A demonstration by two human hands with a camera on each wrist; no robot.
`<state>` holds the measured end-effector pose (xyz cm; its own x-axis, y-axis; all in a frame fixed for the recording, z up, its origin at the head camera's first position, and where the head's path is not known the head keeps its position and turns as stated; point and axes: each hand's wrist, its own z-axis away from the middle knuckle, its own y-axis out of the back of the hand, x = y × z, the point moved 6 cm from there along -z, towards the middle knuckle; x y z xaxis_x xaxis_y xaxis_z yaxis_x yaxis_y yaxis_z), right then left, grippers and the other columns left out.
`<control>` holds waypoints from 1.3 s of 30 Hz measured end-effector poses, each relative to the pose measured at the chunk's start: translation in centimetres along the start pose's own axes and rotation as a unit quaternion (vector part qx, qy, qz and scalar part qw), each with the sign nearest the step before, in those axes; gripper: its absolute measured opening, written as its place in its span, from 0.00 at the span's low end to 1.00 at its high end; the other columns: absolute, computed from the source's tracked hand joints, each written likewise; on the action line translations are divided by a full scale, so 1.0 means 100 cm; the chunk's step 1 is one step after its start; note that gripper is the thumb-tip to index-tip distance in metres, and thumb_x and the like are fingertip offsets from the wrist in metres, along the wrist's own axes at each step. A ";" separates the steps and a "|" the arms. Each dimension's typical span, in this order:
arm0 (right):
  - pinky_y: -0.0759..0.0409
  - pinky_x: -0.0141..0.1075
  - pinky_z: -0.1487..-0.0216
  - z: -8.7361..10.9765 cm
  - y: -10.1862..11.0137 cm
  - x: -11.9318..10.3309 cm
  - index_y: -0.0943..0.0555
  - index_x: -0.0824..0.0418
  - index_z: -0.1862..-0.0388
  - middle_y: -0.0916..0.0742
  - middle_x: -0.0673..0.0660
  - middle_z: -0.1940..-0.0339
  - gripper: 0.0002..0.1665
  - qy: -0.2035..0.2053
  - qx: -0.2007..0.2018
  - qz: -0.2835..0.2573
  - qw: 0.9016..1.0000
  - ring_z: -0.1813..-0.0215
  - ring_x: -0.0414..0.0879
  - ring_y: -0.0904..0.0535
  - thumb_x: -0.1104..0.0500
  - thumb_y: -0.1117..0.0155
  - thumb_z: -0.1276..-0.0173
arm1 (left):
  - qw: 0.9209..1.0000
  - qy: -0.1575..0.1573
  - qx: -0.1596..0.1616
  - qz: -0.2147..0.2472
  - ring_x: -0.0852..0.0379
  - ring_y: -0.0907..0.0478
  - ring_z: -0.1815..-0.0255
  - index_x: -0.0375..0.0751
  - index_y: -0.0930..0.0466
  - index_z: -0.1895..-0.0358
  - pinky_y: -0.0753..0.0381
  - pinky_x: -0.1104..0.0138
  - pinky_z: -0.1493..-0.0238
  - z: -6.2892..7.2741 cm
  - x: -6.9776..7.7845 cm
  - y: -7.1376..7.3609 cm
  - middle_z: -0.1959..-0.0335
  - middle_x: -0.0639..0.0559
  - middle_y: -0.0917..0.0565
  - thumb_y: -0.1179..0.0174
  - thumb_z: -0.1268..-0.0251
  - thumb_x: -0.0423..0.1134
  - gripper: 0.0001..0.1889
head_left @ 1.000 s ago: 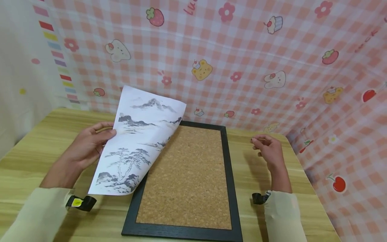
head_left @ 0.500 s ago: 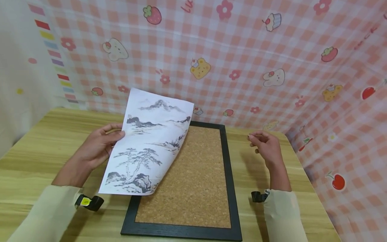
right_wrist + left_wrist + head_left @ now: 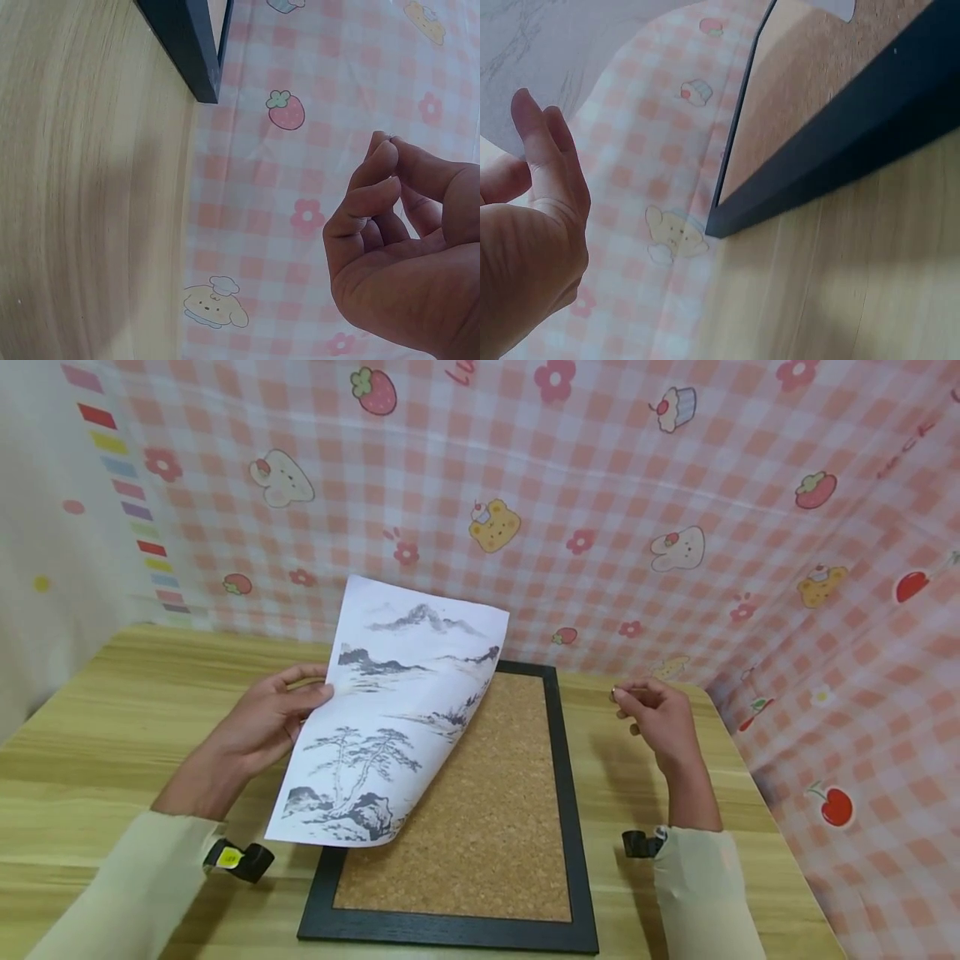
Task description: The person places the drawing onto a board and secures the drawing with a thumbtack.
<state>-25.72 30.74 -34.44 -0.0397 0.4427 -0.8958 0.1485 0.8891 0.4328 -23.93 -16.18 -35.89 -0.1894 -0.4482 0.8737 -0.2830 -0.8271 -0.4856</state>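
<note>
Paper point(image 3: 390, 710) shifted right; white, ink-landscaped, one edge curling.

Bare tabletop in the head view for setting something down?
Widest: the wooden table left of the left hand, toward its left edge. Narrower: the strip between the corkboard and right hand. Crowded: around the corkboard's upper left, where the printed paper blocks the view of what's behind it.

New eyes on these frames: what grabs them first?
The ink-landscape sheet, which the left hand pinches by its left edge over the black-framed cork board. Behind it spreads a pink-checked cloth with cartoon prints. Right of the board, the right hand pinches a tiny object, too small to identify.
</note>
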 end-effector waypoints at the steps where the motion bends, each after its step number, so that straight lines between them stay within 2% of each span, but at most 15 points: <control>1: 0.21 0.32 0.69 0.000 0.000 0.000 0.19 0.69 0.44 0.13 0.52 0.59 0.21 0.000 0.000 -0.001 1.000 0.62 0.43 0.19 0.53 0.37 0.23 | 1.000 0.002 0.000 0.003 0.54 0.14 0.61 0.38 0.22 0.48 0.13 0.64 0.64 0.000 -0.001 -0.002 0.55 0.45 0.14 0.46 0.23 0.28 0.07; 11: 0.21 0.33 0.70 0.001 -0.001 -0.001 0.19 0.69 0.45 0.13 0.59 0.56 0.19 0.009 0.001 0.005 1.000 0.63 0.43 0.19 0.54 0.37 0.23 | 0.999 0.013 -0.008 0.030 0.53 0.14 0.60 0.37 0.24 0.47 0.13 0.64 0.62 -0.005 -0.007 -0.013 0.54 0.44 0.15 0.47 0.22 0.27 0.08; 14: 0.20 0.34 0.69 0.000 -0.002 -0.002 0.18 0.69 0.45 0.13 0.56 0.58 0.19 0.011 -0.002 0.004 1.000 0.63 0.43 0.19 0.54 0.37 0.23 | 0.999 0.018 -0.004 0.042 0.53 0.13 0.60 0.36 0.26 0.46 0.13 0.65 0.61 -0.006 -0.009 -0.015 0.54 0.43 0.15 0.47 0.23 0.27 0.08; 17: 0.20 0.36 0.69 0.000 -0.003 -0.003 0.18 0.68 0.46 0.14 0.48 0.62 0.19 0.012 -0.004 0.004 1.000 0.63 0.43 0.20 0.54 0.37 0.23 | 0.998 0.024 0.001 0.050 0.53 0.13 0.61 0.35 0.27 0.46 0.13 0.65 0.62 -0.006 -0.011 -0.017 0.54 0.43 0.16 0.47 0.23 0.27 0.08; 24: 0.21 0.35 0.70 0.003 -0.005 -0.011 0.19 0.71 0.46 0.13 0.54 0.59 0.20 0.024 -0.008 0.004 1.000 0.63 0.42 0.19 0.55 0.37 0.23 | 0.999 0.043 0.002 0.028 0.54 0.14 0.62 0.36 0.28 0.47 0.13 0.65 0.64 -0.012 -0.029 -0.013 0.56 0.45 0.15 0.48 0.22 0.27 0.07; 29: 0.21 0.35 0.70 0.002 -0.007 -0.016 0.18 0.70 0.46 0.12 0.49 0.60 0.19 0.027 -0.016 0.006 0.999 0.63 0.44 0.19 0.55 0.37 0.23 | 0.998 0.056 0.000 0.016 0.54 0.14 0.61 0.34 0.32 0.44 0.13 0.65 0.62 -0.014 -0.045 -0.008 0.56 0.46 0.15 0.49 0.22 0.26 0.09; 34: 0.21 0.37 0.69 0.003 -0.011 -0.020 0.18 0.70 0.47 0.13 0.56 0.57 0.19 0.031 -0.017 0.006 0.999 0.62 0.46 0.19 0.55 0.36 0.24 | 0.998 0.058 0.007 -0.014 0.57 0.14 0.62 0.33 0.30 0.45 0.14 0.67 0.62 -0.015 -0.052 -0.006 0.59 0.47 0.15 0.49 0.23 0.25 0.09; 39: 0.21 0.36 0.70 0.003 -0.015 -0.024 0.18 0.70 0.48 0.15 0.57 0.57 0.17 0.044 -0.019 0.006 0.999 0.64 0.44 0.20 0.56 0.36 0.24 | 0.997 0.070 0.017 -0.040 0.58 0.15 0.64 0.33 0.31 0.48 0.14 0.68 0.63 -0.015 -0.056 -0.008 0.61 0.49 0.16 0.47 0.24 0.24 0.08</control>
<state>-25.50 28.28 -32.93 -0.1247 0.4604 -0.8789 0.1112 0.8867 0.4487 -24.03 -12.51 -40.49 -0.2971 -0.3306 0.8958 -0.2708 -0.8705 -0.4111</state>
